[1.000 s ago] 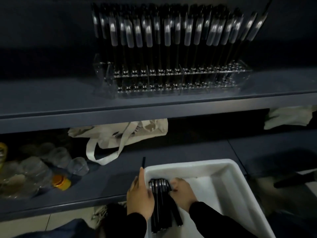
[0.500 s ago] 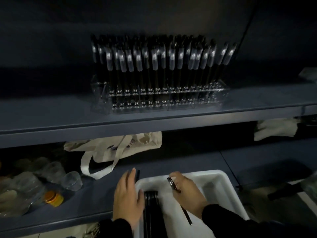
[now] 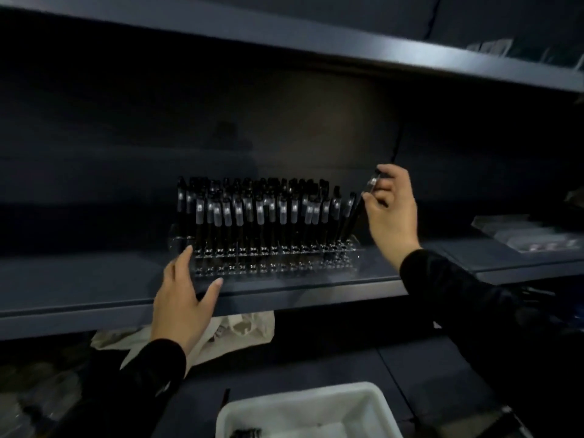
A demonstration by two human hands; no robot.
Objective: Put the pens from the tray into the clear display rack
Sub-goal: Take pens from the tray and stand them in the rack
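Head view: everything below is placed relative to the clear rack (image 3: 268,257) on the middle shelf (image 3: 94,279).
Pen in hand: a slim dark pen (image 3: 363,203) with a pale cap band, leaning at the rack's right end, its lower tip down among the last slots and its top tilted right.
Right hand: the right hand (image 3: 392,210) pinches the pen near its top between thumb and fingertips, just right of the rack.
Handling: the pen is likely light and stiff with a smooth, somewhat slippery barrel; a high pinch leaves the tip free to find a hole, though a hold nearer the middle would probably steer it better.
Pens already racked: rows of upright pens (image 3: 252,210) fill most of the rack; they stand close together, so a nudge could probably tip a neighbour.
Rack: clear plastic, likely light and easy to slide on the shelf.
Left hand: the left hand (image 3: 183,295) is spread with straight fingers at the rack's front left corner, touching or nearly touching it; which one is hard to tell.
Tray: the white tray (image 3: 373,403) sits well below the rack, with a few dark pens just visible in it at the bottom edge.
Bag: a pale cloth bag (image 3: 240,330) lies under the shelf, below the rack.
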